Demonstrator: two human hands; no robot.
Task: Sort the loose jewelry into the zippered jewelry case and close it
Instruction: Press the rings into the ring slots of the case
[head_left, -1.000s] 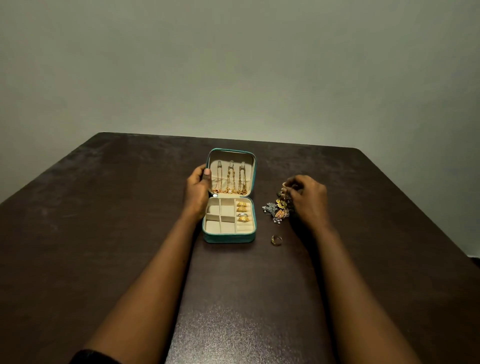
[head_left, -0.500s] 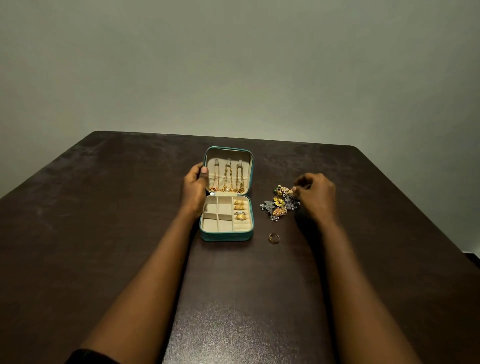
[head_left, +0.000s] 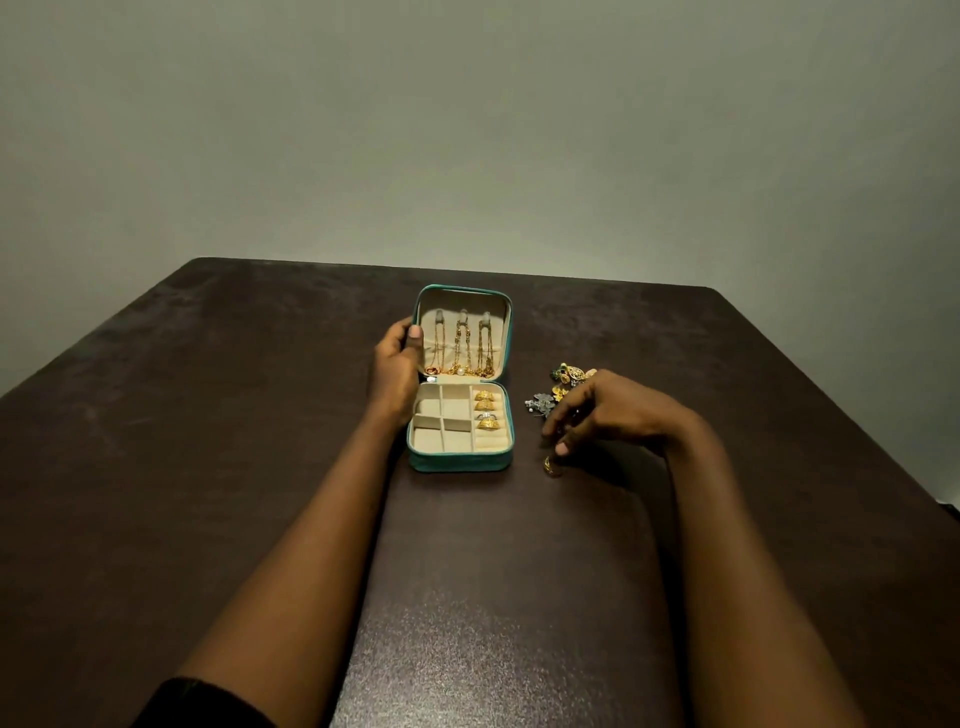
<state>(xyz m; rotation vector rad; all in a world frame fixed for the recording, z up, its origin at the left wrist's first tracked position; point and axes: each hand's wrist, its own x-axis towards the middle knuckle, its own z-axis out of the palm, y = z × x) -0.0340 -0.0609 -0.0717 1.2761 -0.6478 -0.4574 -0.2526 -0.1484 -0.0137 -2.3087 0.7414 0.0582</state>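
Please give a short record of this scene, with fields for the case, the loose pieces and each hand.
case: teal jewelry case, open on table, lid raised
lid: three gold necklaces hanging
tray: gold rings in right column; other compartments look empty
outside: earring pile and loose ring, right of case
left hand: holds lid's left edge
right hand: fingers reach down to the loose ring, no grip yet

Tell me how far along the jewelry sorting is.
Done: three necklaces hang in the lid, and four rings sit in the right-hand slots of the jewelry case. In hand: the left hand holds the lid edge; the right hand reaches down at the loose gold ring, grip unclear. Left: that ring, the mixed pile beside the case, then zipping it shut.
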